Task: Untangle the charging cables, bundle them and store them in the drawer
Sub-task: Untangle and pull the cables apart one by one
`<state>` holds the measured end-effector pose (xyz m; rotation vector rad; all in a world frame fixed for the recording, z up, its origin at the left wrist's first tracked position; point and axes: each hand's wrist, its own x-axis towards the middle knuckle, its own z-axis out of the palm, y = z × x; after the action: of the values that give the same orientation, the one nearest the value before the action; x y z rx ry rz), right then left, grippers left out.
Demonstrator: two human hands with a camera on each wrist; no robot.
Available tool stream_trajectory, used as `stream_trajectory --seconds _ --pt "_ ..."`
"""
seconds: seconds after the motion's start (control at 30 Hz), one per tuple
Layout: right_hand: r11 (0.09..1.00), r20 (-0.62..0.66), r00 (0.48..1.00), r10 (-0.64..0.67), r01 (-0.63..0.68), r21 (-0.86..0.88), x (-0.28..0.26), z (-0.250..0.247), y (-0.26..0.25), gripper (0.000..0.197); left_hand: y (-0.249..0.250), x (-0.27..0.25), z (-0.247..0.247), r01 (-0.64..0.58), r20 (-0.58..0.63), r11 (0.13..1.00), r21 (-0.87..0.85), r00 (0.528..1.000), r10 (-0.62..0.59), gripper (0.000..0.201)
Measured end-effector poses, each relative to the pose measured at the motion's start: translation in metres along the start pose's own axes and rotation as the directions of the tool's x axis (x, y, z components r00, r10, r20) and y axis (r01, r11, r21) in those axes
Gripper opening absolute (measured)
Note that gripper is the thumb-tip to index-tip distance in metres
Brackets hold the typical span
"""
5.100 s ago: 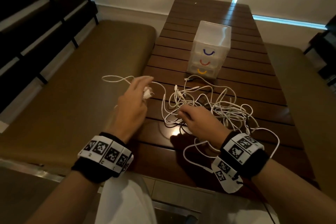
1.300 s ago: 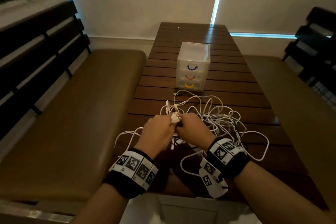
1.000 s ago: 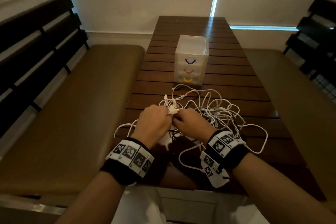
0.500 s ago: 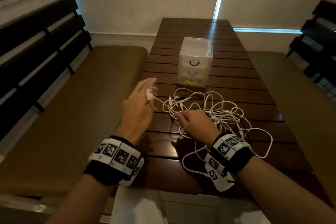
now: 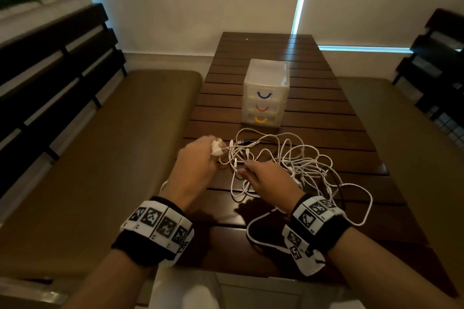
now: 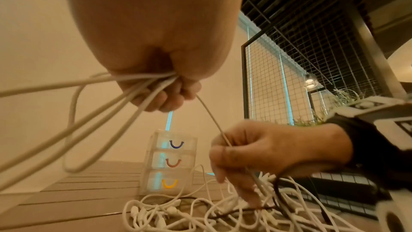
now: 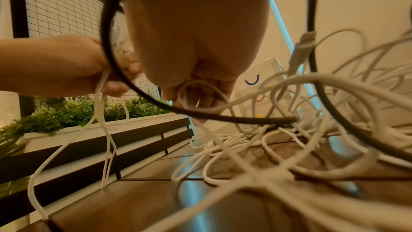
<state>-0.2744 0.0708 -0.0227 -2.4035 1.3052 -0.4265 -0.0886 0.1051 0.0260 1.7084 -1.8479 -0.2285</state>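
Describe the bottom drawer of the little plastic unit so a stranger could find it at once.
On the dark slatted wooden table, just beyond the tangle of white cables, stands a small clear plastic drawer unit. Its lowest drawer has a curved yellow handle; the drawers above have red and blue ones.

Before me runs a dark wooden slatted bench [image 5: 313,98], its boards laid crosswise to my view and glossy enough to reflect light near the front edge. A small clear plastic drawer unit [image 5: 265,94] stands upright on it toward the far half, with three stacked drawers whose handles are blue, red and yellow from top to bottom. Just in front of the unit a tangle of white charging cables [image 5: 298,165] lies spread over the boards, threaded by one dark cable [image 7: 223,117], with a loose white loop trailing toward the right edge.
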Motion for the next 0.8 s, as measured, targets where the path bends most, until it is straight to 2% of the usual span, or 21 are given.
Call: stream_trajectory --seconds 0.07,0.13,0.23,0.27,0.37,0.4,0.47,0.5,0.57,0.63,0.67,0.73,0.8 --pt "0.999 0.038 0.999 0.037 -0.036 -0.041 -0.002 0.002 0.003 0.030 -0.007 0.004 -0.011 0.084 -0.158 0.994 -0.064 0.983 -0.093 0.022" --pt "0.995 0.079 0.994 0.076 -0.070 -0.071 -0.004 0.004 0.007 0.034 -0.019 0.009 -0.021 0.163 -0.257 0.979 -0.121 0.947 -0.190 0.024" --pt "0.996 0.087 0.993 0.077 -0.073 -0.056 -0.007 0.008 0.009 0.036 -0.024 0.008 -0.027 0.191 -0.191 0.980 -0.061 0.961 -0.199 0.017" --pt "0.996 0.084 0.994 0.076 -0.071 -0.056 -0.008 0.008 0.007 0.037 -0.021 0.005 -0.025 0.168 -0.148 0.985 -0.047 0.974 -0.173 0.024" --pt "0.994 0.131 0.987 0.090 -0.082 -0.066 -0.005 0.011 0.002 0.038 -0.007 -0.004 -0.015 0.011 -0.063 0.998 -0.054 0.998 -0.014 0.074" --pt "0.993 0.159 0.982 0.105 -0.097 -0.063 -0.003 0.012 0.000 0.037 -0.003 -0.006 -0.012 -0.067 -0.051 0.995 -0.070 0.997 0.063 0.083" --pt "0.993 0.201 0.973 0.115 -0.110 -0.039 0.000 0.011 -0.002 0.036 0.002 -0.012 -0.002 -0.241 -0.001 0.966 -0.092 0.970 0.241 0.088" --pt "0.994 0.213 0.971 0.111 -0.107 -0.034 0.001 0.010 -0.003 0.035 0.005 -0.015 0.004 -0.286 0.046 0.950 -0.122 0.955 0.293 0.085" --pt "0.995 0.231 0.969 0.092 -0.083 -0.051 0.001 0.004 -0.008 0.029 0.009 -0.018 0.016 -0.273 0.198 0.955 -0.117 0.936 0.291 0.082" --pt "0.997 0.206 0.977 0.055 -0.041 -0.069 -0.001 0.000 -0.013 0.028 0.007 -0.019 0.024 -0.235 0.382 0.969 0.078 0.905 0.189 0.077" --pt "0.997 0.182 0.982 0.042 -0.029 -0.075 -0.003 -0.002 -0.015 0.029 0.005 -0.019 0.026 -0.223 0.420 0.962 0.158 0.897 0.139 0.071" --pt "0.999 0.135 0.991 0.026 -0.020 -0.045 -0.002 -0.004 -0.014 0.031 0.005 -0.014 0.025 -0.173 0.411 0.969 0.173 0.907 0.089 0.049" --pt "0.999 0.117 0.993 0.034 -0.031 -0.035 0.000 -0.005 -0.014 0.027 0.008 -0.013 0.018 -0.138 0.361 0.981 0.136 0.929 0.080 0.018"
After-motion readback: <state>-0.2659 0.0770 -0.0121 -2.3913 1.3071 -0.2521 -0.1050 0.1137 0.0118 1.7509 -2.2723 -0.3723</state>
